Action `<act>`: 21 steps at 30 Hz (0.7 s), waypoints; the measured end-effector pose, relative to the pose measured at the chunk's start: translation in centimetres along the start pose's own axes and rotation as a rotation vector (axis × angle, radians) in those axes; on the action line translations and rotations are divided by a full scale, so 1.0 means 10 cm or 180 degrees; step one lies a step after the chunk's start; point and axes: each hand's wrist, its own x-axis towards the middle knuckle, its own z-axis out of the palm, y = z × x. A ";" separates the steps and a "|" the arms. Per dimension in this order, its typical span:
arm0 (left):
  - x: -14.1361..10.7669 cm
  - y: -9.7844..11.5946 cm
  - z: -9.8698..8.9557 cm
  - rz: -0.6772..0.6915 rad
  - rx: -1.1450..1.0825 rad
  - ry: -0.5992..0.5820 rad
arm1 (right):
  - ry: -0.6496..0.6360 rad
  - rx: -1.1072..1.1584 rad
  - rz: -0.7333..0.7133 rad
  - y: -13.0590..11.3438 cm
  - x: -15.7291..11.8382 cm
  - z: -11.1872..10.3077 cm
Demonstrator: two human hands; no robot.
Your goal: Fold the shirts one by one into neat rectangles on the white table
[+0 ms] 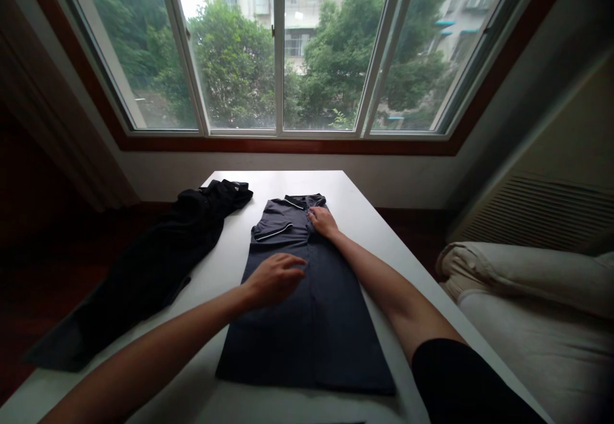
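Note:
A dark grey-blue shirt (288, 334) lies on the white table (330, 184), its collar toward the window and its hem toward me. One short sleeve with white trim rests folded on its left part. My right hand (322, 220) touches the shirt near the collar at the right, its fingers bent over the fabric; whether it pinches cloth is unclear. Over the middle of the shirt is my left hand (275, 279), palm down with fingers slightly bent and apart, holding nothing.
Black clothing (158, 258) lies in a long heap along the table's left side. Beyond the table's far edge is a wall with a window (278, 59). A cream padded seat (537, 283) stands at the right.

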 end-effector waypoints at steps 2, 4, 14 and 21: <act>-0.02 -0.49 -0.14 -0.0822 -0.0072 0.0442 | 0.0132 0.0188 -0.0370 -0.27 -0.17 -0.02; 0.00 -0.96 -0.25 -0.1678 -0.0067 0.0713 | 0.0004 0.0447 -0.0924 -0.61 -0.43 -0.01; 0.60 -1.97 -0.16 -0.2952 0.0103 0.0442 | -0.2030 0.0670 -0.3295 -1.96 -1.88 -0.11; 1.05 -2.20 -0.03 -0.3025 0.0127 0.0455 | -0.2119 0.0067 -0.2991 -2.20 -2.05 -0.04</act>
